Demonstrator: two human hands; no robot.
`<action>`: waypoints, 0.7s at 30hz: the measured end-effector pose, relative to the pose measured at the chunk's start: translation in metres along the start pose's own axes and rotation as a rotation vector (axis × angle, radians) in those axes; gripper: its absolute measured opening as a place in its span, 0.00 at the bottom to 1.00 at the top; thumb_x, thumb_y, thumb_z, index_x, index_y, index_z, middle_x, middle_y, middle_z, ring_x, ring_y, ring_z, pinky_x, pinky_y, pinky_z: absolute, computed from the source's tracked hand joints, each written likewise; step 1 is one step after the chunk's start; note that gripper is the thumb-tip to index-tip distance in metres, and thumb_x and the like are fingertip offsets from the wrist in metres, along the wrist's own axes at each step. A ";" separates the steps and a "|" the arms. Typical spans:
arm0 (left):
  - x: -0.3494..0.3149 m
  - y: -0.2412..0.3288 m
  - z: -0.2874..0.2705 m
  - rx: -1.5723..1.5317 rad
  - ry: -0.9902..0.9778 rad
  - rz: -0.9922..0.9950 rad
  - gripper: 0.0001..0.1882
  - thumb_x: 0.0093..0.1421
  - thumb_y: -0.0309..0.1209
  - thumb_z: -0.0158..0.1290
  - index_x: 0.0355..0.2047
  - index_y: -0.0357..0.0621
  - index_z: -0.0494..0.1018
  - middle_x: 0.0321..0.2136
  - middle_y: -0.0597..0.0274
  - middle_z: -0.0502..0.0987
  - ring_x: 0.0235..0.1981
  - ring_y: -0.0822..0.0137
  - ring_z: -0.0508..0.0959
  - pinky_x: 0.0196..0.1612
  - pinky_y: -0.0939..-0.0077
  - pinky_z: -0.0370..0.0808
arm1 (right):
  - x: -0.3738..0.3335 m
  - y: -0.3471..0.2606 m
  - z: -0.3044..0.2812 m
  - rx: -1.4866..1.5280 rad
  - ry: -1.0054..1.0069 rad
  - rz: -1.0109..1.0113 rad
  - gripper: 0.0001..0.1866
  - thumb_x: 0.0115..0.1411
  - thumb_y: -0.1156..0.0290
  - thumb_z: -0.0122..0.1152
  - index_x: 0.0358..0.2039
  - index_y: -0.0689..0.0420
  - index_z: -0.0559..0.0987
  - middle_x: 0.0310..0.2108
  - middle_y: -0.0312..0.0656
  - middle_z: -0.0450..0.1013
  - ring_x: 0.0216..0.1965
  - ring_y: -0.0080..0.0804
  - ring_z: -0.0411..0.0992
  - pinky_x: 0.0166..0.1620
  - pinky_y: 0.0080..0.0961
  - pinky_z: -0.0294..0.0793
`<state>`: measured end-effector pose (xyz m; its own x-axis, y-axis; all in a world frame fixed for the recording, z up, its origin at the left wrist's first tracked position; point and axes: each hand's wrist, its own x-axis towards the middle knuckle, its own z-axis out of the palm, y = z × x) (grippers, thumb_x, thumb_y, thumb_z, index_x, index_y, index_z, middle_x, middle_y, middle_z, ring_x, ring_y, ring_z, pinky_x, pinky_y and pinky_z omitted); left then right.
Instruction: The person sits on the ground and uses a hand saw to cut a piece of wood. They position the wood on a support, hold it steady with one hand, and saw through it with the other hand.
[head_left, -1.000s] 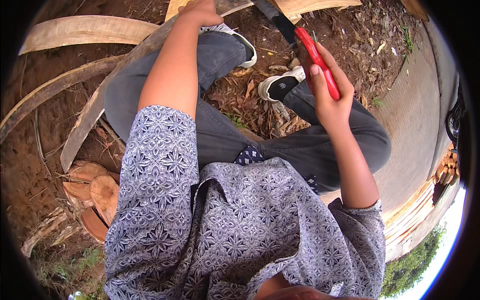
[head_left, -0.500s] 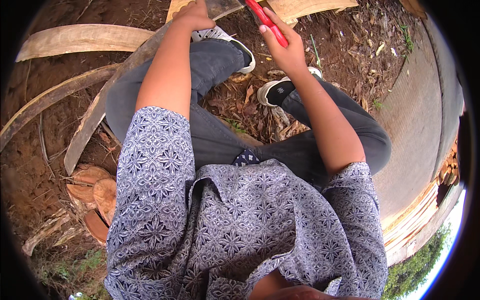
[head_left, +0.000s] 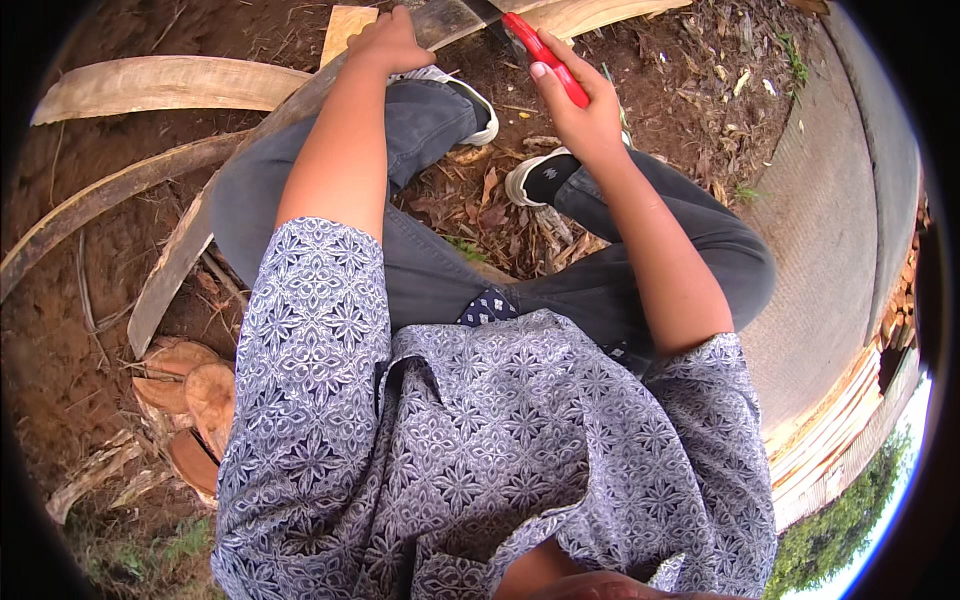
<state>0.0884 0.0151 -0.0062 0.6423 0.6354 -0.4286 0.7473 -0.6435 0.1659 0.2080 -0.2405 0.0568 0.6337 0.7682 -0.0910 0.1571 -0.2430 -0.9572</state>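
My left hand (head_left: 388, 42) is closed over a long weathered wooden plank (head_left: 175, 265), near its far end. The plank slants from the lower left, past my left knee, up to the top edge. In my right hand (head_left: 590, 110) is a red-handled saw (head_left: 545, 58), with the fingers wrapped round the grip and the thumb along it. Its dark blade points up and left to the plank's far end and is partly cut off by the top edge, so I cannot tell how deep it sits in the wood.
Pale curved boards (head_left: 170, 84) and a narrow bark-edged strip (head_left: 110, 205) lie on the soil to the left. Cut log pieces (head_left: 205, 400) sit at lower left. My shoes (head_left: 530, 180) and bent legs frame leaf litter. A grey mat-like sheet (head_left: 815, 230) spreads at right beside stacked wood.
My right hand and the red handle have moved down and slightly right, toward me. My left hand stays on the plank, its fingers shifted slightly lower in view.
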 end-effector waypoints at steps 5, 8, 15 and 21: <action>0.009 -0.004 0.008 -0.008 0.004 0.003 0.42 0.47 0.46 0.65 0.59 0.42 0.66 0.58 0.49 0.76 0.58 0.48 0.77 0.59 0.48 0.73 | -0.030 -0.009 -0.027 -0.060 -0.005 0.012 0.24 0.68 0.63 0.65 0.63 0.52 0.77 0.37 0.35 0.80 0.34 0.15 0.72 0.42 0.19 0.74; -0.003 0.006 -0.020 -0.116 -0.076 -0.015 0.40 0.45 0.44 0.66 0.56 0.35 0.69 0.53 0.39 0.78 0.56 0.45 0.78 0.58 0.56 0.76 | -0.052 -0.036 -0.049 -0.151 -0.020 -0.010 0.25 0.68 0.65 0.64 0.64 0.54 0.76 0.44 0.40 0.81 0.41 0.18 0.75 0.48 0.20 0.74; -0.005 0.000 -0.020 -0.121 -0.087 -0.032 0.41 0.46 0.45 0.66 0.58 0.36 0.68 0.55 0.41 0.77 0.57 0.46 0.78 0.59 0.56 0.75 | -0.068 -0.082 -0.079 -0.246 -0.064 -0.045 0.24 0.69 0.67 0.63 0.63 0.59 0.76 0.49 0.44 0.81 0.46 0.21 0.76 0.52 0.22 0.74; -0.012 0.018 -0.026 -0.055 -0.050 -0.030 0.40 0.48 0.45 0.64 0.58 0.37 0.68 0.56 0.42 0.76 0.58 0.47 0.77 0.58 0.54 0.76 | 0.012 -0.030 0.000 -0.153 0.090 -0.122 0.20 0.66 0.64 0.67 0.57 0.54 0.82 0.37 0.43 0.83 0.34 0.17 0.77 0.40 0.20 0.76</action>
<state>0.0984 0.0067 0.0248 0.6115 0.6306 -0.4779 0.7748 -0.5995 0.2004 0.2108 -0.2244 0.0849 0.6669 0.7431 0.0547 0.3459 -0.2437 -0.9061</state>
